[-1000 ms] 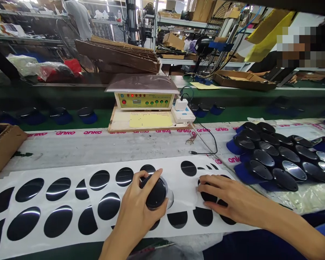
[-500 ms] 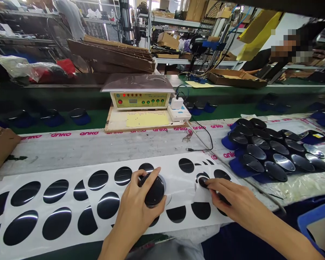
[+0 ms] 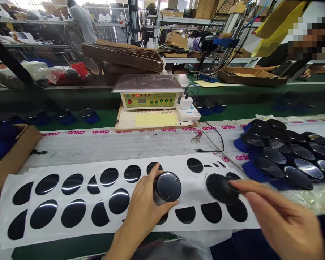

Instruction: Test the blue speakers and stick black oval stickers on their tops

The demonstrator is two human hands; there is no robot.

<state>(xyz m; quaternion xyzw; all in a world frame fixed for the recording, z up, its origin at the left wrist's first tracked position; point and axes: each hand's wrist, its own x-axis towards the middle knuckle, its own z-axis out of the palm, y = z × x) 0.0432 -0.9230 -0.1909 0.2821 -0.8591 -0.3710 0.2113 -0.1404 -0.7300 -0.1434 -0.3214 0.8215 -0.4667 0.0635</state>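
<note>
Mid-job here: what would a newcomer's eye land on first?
Probably the right hand, blurred, pinching a black disc above the right part of the white sheets. Near the middle, the left hand grips a round black-topped piece. Similar black-topped blue pieces crowd the bench at far right.

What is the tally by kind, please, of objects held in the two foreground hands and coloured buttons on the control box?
Round black-faced part, left hand: 1
Black disc, right hand: 1
Green buttons: 5
Red button: 1
Total: 8
</note>
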